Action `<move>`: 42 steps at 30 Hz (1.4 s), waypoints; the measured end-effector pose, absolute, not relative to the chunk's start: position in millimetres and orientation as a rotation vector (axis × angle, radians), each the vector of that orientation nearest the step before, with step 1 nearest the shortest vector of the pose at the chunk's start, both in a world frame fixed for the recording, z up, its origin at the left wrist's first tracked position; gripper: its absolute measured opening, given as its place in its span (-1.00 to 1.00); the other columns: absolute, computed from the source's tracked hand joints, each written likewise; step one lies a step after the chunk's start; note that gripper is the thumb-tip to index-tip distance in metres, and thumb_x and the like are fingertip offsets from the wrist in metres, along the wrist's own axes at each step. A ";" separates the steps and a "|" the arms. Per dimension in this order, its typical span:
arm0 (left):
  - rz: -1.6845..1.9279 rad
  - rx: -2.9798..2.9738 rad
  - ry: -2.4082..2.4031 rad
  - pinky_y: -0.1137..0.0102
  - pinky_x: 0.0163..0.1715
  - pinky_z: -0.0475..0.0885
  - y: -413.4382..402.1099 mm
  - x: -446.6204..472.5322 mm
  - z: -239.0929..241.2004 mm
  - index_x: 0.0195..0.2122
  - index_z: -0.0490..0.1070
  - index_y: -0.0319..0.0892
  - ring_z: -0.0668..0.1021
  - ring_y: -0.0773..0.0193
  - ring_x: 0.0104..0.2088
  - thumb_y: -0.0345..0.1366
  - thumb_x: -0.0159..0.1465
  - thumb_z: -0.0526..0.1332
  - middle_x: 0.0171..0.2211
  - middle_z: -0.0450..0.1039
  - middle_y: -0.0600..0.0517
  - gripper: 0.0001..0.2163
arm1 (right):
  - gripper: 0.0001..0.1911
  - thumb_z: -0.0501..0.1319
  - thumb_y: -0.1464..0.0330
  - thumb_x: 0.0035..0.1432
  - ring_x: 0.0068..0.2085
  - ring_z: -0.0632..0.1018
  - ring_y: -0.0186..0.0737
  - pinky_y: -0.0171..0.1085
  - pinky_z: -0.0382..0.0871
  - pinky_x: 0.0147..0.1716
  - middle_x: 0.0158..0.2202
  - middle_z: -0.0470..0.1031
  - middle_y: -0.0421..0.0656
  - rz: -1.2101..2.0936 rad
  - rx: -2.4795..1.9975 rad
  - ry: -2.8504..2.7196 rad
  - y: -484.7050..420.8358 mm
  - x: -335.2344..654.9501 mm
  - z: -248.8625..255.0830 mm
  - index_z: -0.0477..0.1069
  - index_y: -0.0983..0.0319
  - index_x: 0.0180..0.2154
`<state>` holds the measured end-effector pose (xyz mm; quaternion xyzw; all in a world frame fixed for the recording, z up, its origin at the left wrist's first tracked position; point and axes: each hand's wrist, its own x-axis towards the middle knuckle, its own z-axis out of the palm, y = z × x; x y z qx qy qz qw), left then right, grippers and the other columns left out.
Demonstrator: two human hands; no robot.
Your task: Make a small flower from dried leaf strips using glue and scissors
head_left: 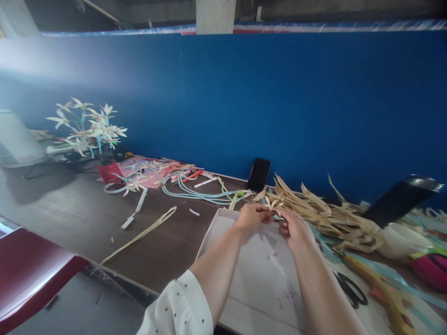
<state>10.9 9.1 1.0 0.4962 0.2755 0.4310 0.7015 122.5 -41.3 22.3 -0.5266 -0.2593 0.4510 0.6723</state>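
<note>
Over the far end of a white box lid or tray [258, 288], my two hands meet around a small pale flower [273, 204] that looks made of dried husk. My left hand [255, 215] pinches it from the left with closed fingers. From the right, my right hand [294, 228] grips its lower part, where a bit of light blue shows. The fingers hide most of the flower's base. Just beyond the hands lie dried husk strips [314, 209], and a black phone [259, 174] leans against the blue partition.
Light-blue cords [195, 197] and pink paper [153, 179] lie left of the box. Finished-looking pale flowers [87, 128] stand further left. At right are a yellow glue gun [380, 291], black-handled scissors [352, 291], a white cup [403, 239] and a tilted dark flask [394, 200].
</note>
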 end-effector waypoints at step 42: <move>0.978 1.195 0.628 0.38 -0.39 0.40 15.8 14.4 -9.5 -0.48 0.45 -0.34 0.46 0.38 -0.55 -0.14 -0.11 0.37 -0.57 0.43 -0.01 -0.67 | -0.72 0.40 0.37 -0.37 -0.71 0.13 -0.59 -0.51 -0.15 -0.81 -0.63 0.28 -0.33 1.078 -1.134 -0.569 -40.8 120.8 19.1 0.41 0.27 -0.50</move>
